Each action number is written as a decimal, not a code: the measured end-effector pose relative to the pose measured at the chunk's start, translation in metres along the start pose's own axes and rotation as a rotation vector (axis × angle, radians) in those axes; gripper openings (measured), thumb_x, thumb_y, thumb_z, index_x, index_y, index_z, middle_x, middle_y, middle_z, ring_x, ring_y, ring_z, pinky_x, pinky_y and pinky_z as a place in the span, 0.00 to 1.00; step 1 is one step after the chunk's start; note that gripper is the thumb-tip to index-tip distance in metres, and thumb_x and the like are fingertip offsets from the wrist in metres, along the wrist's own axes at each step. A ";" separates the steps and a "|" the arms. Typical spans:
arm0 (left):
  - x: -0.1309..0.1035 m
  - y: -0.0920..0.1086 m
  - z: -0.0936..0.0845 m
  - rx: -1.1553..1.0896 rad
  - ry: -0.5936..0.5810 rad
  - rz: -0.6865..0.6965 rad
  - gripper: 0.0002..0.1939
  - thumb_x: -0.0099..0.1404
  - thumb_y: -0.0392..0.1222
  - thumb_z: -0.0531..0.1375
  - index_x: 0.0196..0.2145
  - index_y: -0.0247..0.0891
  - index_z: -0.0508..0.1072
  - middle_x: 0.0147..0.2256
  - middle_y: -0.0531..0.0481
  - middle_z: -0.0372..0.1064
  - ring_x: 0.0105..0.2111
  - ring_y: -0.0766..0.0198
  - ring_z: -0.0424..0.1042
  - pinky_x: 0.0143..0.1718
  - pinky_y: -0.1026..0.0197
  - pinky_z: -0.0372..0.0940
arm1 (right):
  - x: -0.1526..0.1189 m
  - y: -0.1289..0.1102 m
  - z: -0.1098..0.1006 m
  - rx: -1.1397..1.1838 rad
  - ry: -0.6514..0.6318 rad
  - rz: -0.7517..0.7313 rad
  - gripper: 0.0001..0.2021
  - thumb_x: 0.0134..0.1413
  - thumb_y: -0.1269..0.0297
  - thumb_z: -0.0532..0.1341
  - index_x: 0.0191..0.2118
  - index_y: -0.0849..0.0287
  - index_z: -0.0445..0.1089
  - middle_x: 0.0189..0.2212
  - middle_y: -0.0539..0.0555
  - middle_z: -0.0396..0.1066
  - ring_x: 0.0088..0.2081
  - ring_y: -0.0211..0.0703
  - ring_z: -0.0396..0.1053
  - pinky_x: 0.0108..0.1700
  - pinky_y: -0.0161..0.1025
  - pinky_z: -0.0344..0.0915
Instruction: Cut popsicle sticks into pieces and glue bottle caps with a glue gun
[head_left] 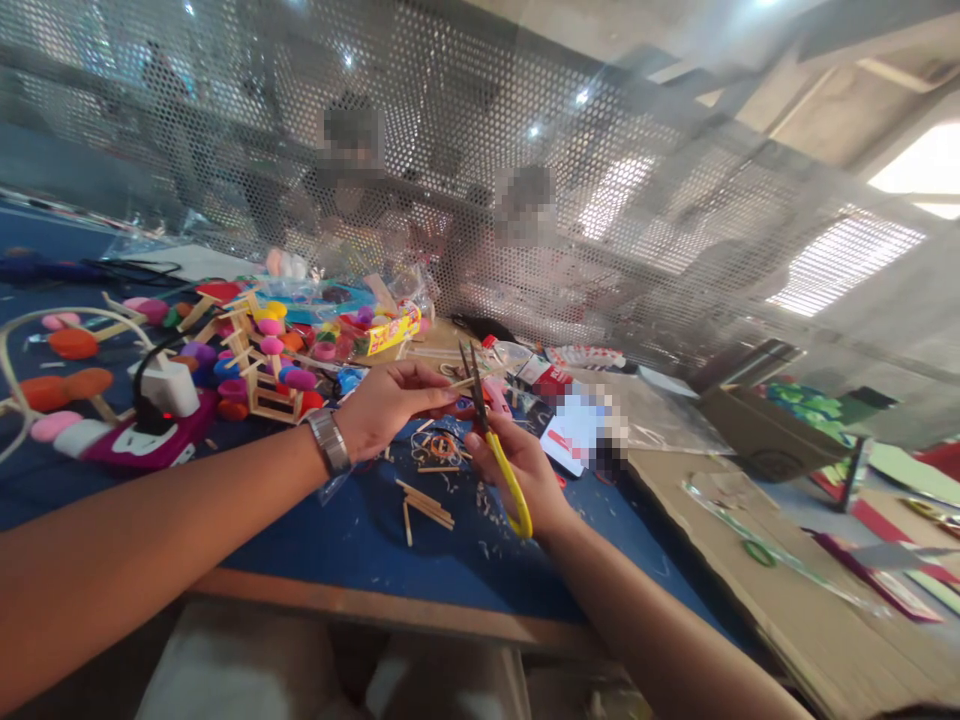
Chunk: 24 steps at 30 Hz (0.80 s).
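Head view: wooden stick (460, 383) crossing at the blades of the yellow-handled scissors (513, 482).
My left hand (379, 405) is pinching the stick, fingertips nearly together; my right hand (529, 475) is curling round the scissors. Judging stick light, stiff, easily snapped, best gripped close beside the scissors. It is looking thin, straight, pale. Loose sticks (427, 503) are lying left of the scissors.

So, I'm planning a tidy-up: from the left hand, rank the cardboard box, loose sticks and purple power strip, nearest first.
1. Loose sticks, just in front of the left hand
2. Purple power strip, over to the left
3. Cardboard box, far right
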<state>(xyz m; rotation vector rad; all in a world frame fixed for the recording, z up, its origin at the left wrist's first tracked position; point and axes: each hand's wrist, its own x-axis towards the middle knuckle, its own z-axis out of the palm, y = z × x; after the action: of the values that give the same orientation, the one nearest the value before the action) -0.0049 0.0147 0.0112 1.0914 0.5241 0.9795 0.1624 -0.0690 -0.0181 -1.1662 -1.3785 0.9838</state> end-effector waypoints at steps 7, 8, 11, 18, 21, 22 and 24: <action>0.000 0.001 0.001 0.051 0.023 0.018 0.04 0.52 0.31 0.68 0.27 0.33 0.76 0.25 0.53 0.76 0.27 0.69 0.75 0.35 0.62 0.69 | 0.001 0.000 -0.002 -0.039 -0.016 0.000 0.23 0.51 0.46 0.67 0.46 0.58 0.72 0.21 0.42 0.54 0.21 0.33 0.50 0.24 0.35 0.52; 0.000 0.001 0.001 0.064 0.026 0.023 0.04 0.52 0.31 0.68 0.27 0.33 0.76 0.25 0.53 0.76 0.26 0.69 0.75 0.35 0.62 0.70 | 0.001 0.000 -0.002 -0.041 -0.016 0.000 0.23 0.51 0.46 0.67 0.46 0.58 0.72 0.21 0.42 0.54 0.21 0.33 0.50 0.24 0.35 0.52; 0.000 0.001 0.001 0.113 0.028 0.039 0.04 0.53 0.30 0.68 0.27 0.33 0.76 0.24 0.53 0.76 0.26 0.69 0.75 0.33 0.64 0.69 | 0.001 0.000 -0.002 -0.040 -0.008 -0.005 0.23 0.50 0.47 0.68 0.45 0.58 0.73 0.21 0.42 0.55 0.21 0.32 0.51 0.24 0.35 0.53; -0.001 0.006 -0.001 0.232 0.000 0.071 0.03 0.55 0.29 0.67 0.27 0.34 0.78 0.23 0.52 0.76 0.24 0.70 0.73 0.30 0.66 0.67 | 0.002 -0.001 -0.003 -0.031 0.008 0.012 0.21 0.47 0.50 0.71 0.43 0.57 0.73 0.21 0.43 0.57 0.21 0.32 0.51 0.24 0.34 0.54; -0.001 0.007 0.000 0.245 -0.014 0.077 0.03 0.55 0.29 0.67 0.27 0.34 0.78 0.24 0.52 0.77 0.25 0.70 0.74 0.31 0.65 0.68 | 0.001 -0.003 -0.001 -0.018 0.027 0.018 0.20 0.45 0.52 0.72 0.41 0.57 0.72 0.22 0.43 0.57 0.22 0.33 0.51 0.26 0.35 0.57; -0.001 0.007 0.000 0.245 -0.019 0.076 0.03 0.56 0.29 0.67 0.27 0.34 0.78 0.24 0.52 0.77 0.25 0.69 0.74 0.32 0.65 0.69 | 0.001 -0.004 -0.001 -0.017 0.033 0.014 0.20 0.45 0.52 0.72 0.41 0.57 0.72 0.23 0.43 0.59 0.23 0.34 0.53 0.27 0.35 0.59; -0.001 0.006 0.001 0.238 -0.028 0.073 0.02 0.56 0.30 0.67 0.28 0.34 0.78 0.24 0.52 0.77 0.26 0.68 0.75 0.34 0.64 0.70 | 0.000 -0.005 0.000 -0.029 0.037 -0.005 0.20 0.44 0.53 0.72 0.41 0.56 0.71 0.25 0.46 0.62 0.26 0.36 0.59 0.30 0.35 0.61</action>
<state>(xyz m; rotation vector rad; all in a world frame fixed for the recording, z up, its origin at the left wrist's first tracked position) -0.0072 0.0142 0.0173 1.3424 0.5922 0.9809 0.1613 -0.0699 -0.0131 -1.1964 -1.3701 0.9368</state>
